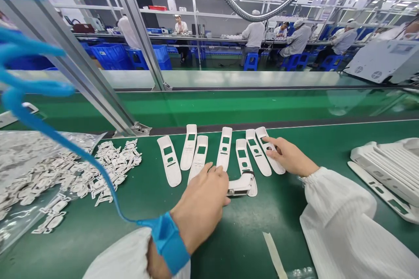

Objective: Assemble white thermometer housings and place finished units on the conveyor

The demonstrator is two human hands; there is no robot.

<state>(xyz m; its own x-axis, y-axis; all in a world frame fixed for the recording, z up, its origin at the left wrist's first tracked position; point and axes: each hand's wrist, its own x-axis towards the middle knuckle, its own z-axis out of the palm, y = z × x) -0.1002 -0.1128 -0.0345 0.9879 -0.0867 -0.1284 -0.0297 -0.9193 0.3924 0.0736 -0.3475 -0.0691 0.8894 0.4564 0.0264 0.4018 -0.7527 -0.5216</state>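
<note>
Several long white plastic covers (169, 161) with cut-out windows lie in a loose row on the green table. My left hand (206, 194), with a blue strap (170, 237) round its wrist, is closed on a white hand-held device (241, 184). That device has a dark band at its head and lies partly over one cover (242, 157); the rest of it is hidden under my palm. At the right end of the row, my right hand (291, 154) grips the last cover (276, 166), its index finger and thumb lying across that cover's face.
Many small white plastic parts (118, 161) are heaped at left beside a clear bag (19, 209). A blue coiled cord (94, 165) runs to my left wrist. Stacked white housings (389, 170) stand at right, tape (274, 253) nearer. A metal post (108, 96) rises behind; people sit beyond.
</note>
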